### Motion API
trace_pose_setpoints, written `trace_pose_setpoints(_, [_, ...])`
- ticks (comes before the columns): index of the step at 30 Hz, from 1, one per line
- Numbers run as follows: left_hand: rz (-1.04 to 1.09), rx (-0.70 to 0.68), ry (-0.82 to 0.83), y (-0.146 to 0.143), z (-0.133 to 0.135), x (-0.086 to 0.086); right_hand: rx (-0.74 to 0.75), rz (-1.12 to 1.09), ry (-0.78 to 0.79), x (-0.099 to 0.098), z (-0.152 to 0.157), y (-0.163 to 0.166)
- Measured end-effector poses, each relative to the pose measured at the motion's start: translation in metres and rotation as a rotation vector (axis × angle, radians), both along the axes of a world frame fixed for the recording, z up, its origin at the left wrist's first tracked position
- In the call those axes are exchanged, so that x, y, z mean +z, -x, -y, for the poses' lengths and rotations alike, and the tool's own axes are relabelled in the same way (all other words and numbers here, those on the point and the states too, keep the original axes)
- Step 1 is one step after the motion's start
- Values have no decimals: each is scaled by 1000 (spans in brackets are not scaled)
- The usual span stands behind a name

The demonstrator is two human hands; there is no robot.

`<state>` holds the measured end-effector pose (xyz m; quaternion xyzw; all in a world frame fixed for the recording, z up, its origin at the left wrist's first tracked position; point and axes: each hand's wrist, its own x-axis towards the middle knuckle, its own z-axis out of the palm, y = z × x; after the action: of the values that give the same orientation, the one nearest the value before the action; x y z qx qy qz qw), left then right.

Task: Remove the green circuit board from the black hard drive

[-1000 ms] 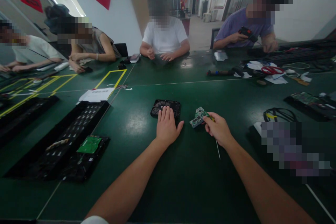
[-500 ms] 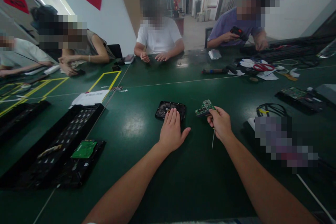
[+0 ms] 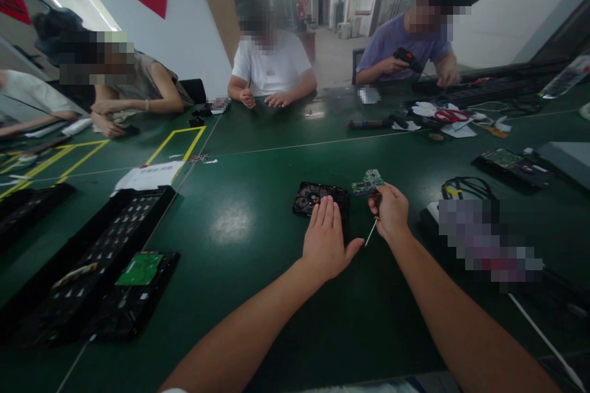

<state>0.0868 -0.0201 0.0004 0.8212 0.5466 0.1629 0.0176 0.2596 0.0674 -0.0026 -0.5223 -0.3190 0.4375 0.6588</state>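
My left hand (image 3: pixel 328 237) lies flat, fingers together, on the near edge of a black hard drive (image 3: pixel 313 196) that rests on the green table (image 3: pixel 258 319). My right hand (image 3: pixel 391 212) is closed on a small green circuit board (image 3: pixel 367 183), held just right of the drive and lifted off the table. The same hand also grips a thin screwdriver (image 3: pixel 371 232), whose shaft points down and toward me.
A long black tray (image 3: pixel 92 258) with a green board (image 3: pixel 139 268) lies at the left. Black cable (image 3: pixel 465 187) and another board (image 3: pixel 507 159) lie at the right. Scissors (image 3: pixel 449 115), tools and paper are at the back right. Several people sit round the far side.
My view has shifted, so drive and hands sit further right. My right hand has lifted the circuit board up and closer to the drive. The left hand stays on the drive.
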Motion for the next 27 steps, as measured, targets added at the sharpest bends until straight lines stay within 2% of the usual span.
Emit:
trace_pose_setpoints(5, [7,37,16,-19,-1,3,-41,-7,-6,3,1,-2])
trace_pose_setpoints(9, [1,17,-9,-14,-4,0,-56,-28,-6,5,1,-7])
trace_pose_setpoints(16, [-36,30,-47,22,-13,-6,-6,-60,-5,2,-1,-11])
trace_pose_setpoints(23, [-70,-39,-33,66,-5,-7,193,-89,37,5,2,-9])
trace_pose_setpoints(27, [4,90,-65,85,-1,-9,278,-97,65,8,7,-3])
